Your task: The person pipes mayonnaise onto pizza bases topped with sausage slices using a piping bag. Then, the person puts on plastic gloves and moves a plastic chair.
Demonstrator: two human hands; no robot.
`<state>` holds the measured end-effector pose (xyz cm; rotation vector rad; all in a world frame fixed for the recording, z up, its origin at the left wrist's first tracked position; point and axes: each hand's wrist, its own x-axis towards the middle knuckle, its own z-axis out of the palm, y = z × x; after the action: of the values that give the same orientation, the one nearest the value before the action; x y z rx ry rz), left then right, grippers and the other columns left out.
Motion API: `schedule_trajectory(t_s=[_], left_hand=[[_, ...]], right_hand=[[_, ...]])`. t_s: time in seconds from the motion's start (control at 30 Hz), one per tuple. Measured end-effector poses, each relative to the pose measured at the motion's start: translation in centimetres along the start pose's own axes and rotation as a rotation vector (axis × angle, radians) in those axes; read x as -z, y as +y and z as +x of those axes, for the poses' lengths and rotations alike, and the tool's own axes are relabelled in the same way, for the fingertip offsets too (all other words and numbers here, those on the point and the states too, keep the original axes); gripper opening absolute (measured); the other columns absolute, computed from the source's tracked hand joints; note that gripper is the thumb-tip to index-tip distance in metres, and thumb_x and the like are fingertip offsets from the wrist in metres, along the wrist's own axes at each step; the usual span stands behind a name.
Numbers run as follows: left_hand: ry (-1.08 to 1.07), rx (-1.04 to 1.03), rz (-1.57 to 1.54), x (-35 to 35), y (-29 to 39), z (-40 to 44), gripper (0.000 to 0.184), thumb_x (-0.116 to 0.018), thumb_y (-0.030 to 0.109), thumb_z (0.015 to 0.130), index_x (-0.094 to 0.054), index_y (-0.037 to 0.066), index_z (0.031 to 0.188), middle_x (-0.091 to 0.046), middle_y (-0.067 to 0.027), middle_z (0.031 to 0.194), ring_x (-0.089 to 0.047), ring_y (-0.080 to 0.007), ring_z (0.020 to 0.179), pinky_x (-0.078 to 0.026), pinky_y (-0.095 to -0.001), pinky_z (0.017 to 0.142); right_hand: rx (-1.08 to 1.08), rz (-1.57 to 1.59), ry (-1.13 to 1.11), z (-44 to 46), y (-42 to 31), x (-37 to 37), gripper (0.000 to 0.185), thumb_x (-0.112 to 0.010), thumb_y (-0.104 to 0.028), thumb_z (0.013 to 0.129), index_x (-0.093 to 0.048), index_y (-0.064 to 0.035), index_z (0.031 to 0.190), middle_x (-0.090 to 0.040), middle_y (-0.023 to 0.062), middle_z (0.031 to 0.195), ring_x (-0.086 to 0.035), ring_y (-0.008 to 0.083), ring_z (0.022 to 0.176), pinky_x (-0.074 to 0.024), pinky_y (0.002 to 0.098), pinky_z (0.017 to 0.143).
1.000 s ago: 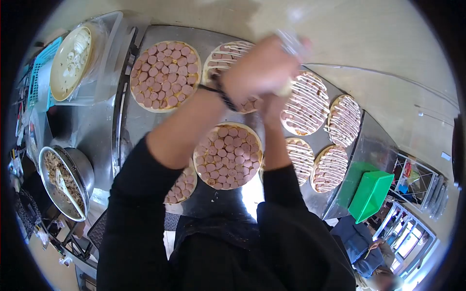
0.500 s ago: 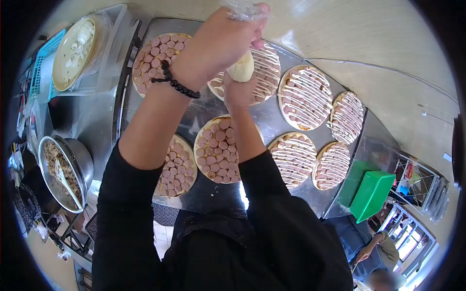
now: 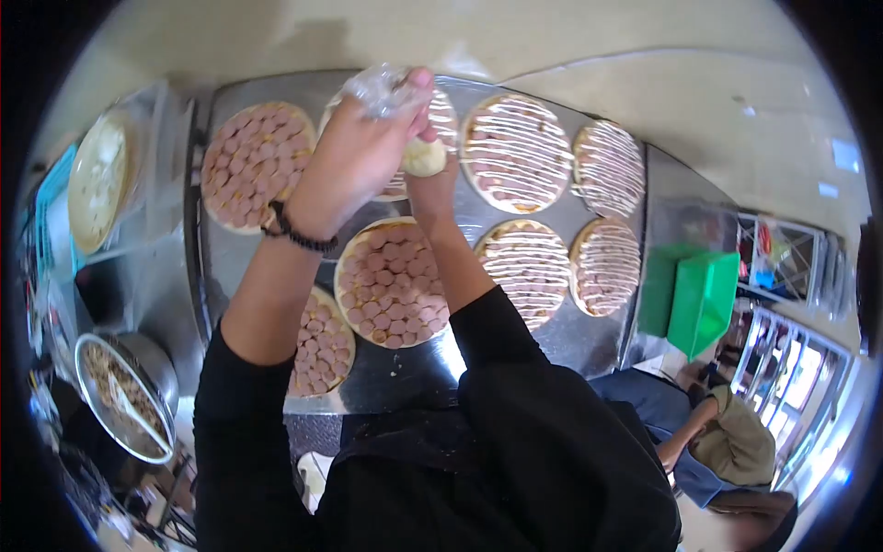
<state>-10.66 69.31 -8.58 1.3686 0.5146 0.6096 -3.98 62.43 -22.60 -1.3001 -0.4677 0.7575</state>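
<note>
My left hand (image 3: pixel 372 138), with a dark bead bracelet on its wrist, is closed round the gathered top of a clear plastic bag (image 3: pixel 382 90). Pale filling (image 3: pixel 424 157) bulges from the bag below that hand. Lower down, my right hand (image 3: pixel 430 191) is wrapped round the bag; its tip is hidden. Both hands are over a round base (image 3: pixel 445 115) with sausage slices and white sauce lines, partly covered by them. Plain sausage-topped bases lie at the upper left (image 3: pixel 258 166), centre (image 3: pixel 391 281) and lower left (image 3: pixel 322 345). Striped ones lie to the right (image 3: pixel 515 152).
A steel bowl (image 3: pixel 166 373) of brown filling with a white spatula and a cream-coloured plate (image 3: pixel 97 184) are at the left. A green bin (image 3: pixel 704 299) stands at the right. Another person (image 3: pixel 731 437) is at the lower right. A wall borders the table's far edge.
Both hands have moved left from the striped base at right to the upper middle one, staying on the bag. The view has shifted, and the other person shows more fully.
</note>
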Motion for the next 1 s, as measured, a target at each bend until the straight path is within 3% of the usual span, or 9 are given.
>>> schedule_trajectory(t_s=[0.07, 0.13, 0.23, 0.37, 0.53, 0.73, 0.87, 0.93, 1.0], left_hand=[[0.004, -0.039, -0.017, -1.9, 0.6, -0.8, 0.024, -0.046, 0.024, 0.082, -0.049, 0.003, 0.071, -0.046, 0.0006, 0.059, -0.047, -0.0089, 0.057, -0.038, -0.0214, 0.052], [0.041, 0.009, -0.15, -3.1, 1.3, -1.8, 0.022, -0.045, 0.022, 0.082, -0.047, 0.004, 0.071, -0.045, 0.0005, 0.06, -0.046, -0.0079, 0.057, -0.036, -0.0215, 0.051], [0.049, 0.053, -0.283, -6.2, 2.9, -4.5, 0.021, -0.039, 0.022, 0.085, -0.04, 0.007, 0.071, -0.033, 0.0019, 0.06, -0.033, -0.0079, 0.054, -0.033, -0.0221, 0.055], [0.248, 0.113, -0.359, -9.6, 4.1, -8.0, 0.024, -0.036, 0.023, 0.087, -0.034, 0.01, 0.067, -0.026, 0.0028, 0.057, -0.027, -0.0083, 0.051, -0.032, -0.0238, 0.058], [0.42, 0.174, -0.595, -9.2, 5.9, -10.2, 0.026, -0.039, 0.026, 0.085, -0.034, 0.012, 0.063, -0.025, 0.0036, 0.053, -0.028, -0.0082, 0.049, -0.031, -0.0234, 0.057], [0.373, 0.128, -0.64, -7.6, 7.6, -11.0, 0.027, -0.038, 0.026, 0.086, -0.032, 0.013, 0.063, -0.024, 0.0046, 0.053, -0.027, -0.0079, 0.049, -0.033, -0.0261, 0.059], [0.282, 0.031, -0.636, -5.6, 7.5, -9.2, 0.026, -0.039, 0.025, 0.085, -0.033, 0.012, 0.064, -0.025, 0.0035, 0.055, -0.027, -0.0091, 0.049, -0.034, -0.0267, 0.056], [0.255, 0.05, -0.645, -5.1, 6.7, -8.1, 0.028, -0.036, 0.025, 0.086, -0.032, 0.011, 0.062, -0.027, 0.0028, 0.055, -0.03, -0.0085, 0.051, -0.034, -0.0278, 0.06], [0.304, 0.072, -0.671, -5.2, 7.5, -7.6, 0.026, -0.037, 0.023, 0.086, -0.035, 0.009, 0.064, -0.03, 0.0015, 0.057, -0.032, -0.0087, 0.051, -0.034, -0.027, 0.058]], right_hand=[[-0.087, 0.011, -0.01, -0.8, -2.8, 1.4, 0.04, -0.06, 0.0, 0.064, -0.046, -0.0006, 0.102, -0.052, 0.0048, 0.094, -0.05, 0.0147, 0.086, -0.041, 0.0246, 0.074], [-0.016, 0.0, -0.409, -2.8, -5.5, 2.3, 0.044, -0.063, -0.003, 0.062, -0.046, 0.0006, 0.102, -0.053, 0.0062, 0.093, -0.051, 0.0171, 0.087, -0.0405, 0.0267, 0.075], [0.344, 0.006, -0.209, -5.8, -9.5, 2.4, 0.036, -0.064, -0.004, 0.061, -0.051, 0.001, 0.094, -0.055, 0.0085, 0.083, -0.052, 0.0163, 0.082, -0.0415, 0.0273, 0.073], [0.369, -0.038, -0.366, -9.1, -10.4, 3.1, 0.031, -0.063, -0.005, 0.06, -0.052, -0.0006, 0.089, -0.054, 0.011, 0.081, -0.052, 0.0145, 0.081, -0.0409, 0.0266, 0.072], [0.036, -0.117, -0.536, -12.9, -9.8, 3.9, 0.012, -0.057, -0.008, 0.069, -0.055, -0.0027, 0.079, -0.052, -0.0005, 0.064, -0.046, 0.0061, 0.06, -0.0392, 0.0219, 0.053], [-0.152, 0.105, -0.661, -14.0, -9.7, 3.7, 0.016, -0.06, -0.012, 0.07, -0.056, -0.0028, 0.083, -0.053, -0.0015, 0.065, -0.049, 0.0061, 0.062, -0.04, 0.0201, 0.056], [-0.362, 0.265, -0.743, -12.8, -11.0, 3.6, 0.033, -0.065, -0.003, 0.061, -0.053, -0.0023, 0.092, -0.055, 0.003, 0.086, -0.052, 0.01, 0.076, -0.0444, 0.0239, 0.068], [-0.272, 0.05, -0.763, -11.5, -10.3, 3.0, 0.037, -0.064, 0.001, 0.06, -0.051, -0.0003, 0.094, -0.055, 0.005, 0.087, -0.053, 0.0109, 0.078, -0.0444, 0.0233, 0.067], [-0.237, 0.332, -0.562, -10.8, -9.3, 1.2, 0.027, -0.063, 0.0, 0.061, -0.054, 0.0013, 0.086, -0.057, 0.0049, 0.078, -0.055, 0.0122, 0.074, -0.0446, 0.0231, 0.064]])
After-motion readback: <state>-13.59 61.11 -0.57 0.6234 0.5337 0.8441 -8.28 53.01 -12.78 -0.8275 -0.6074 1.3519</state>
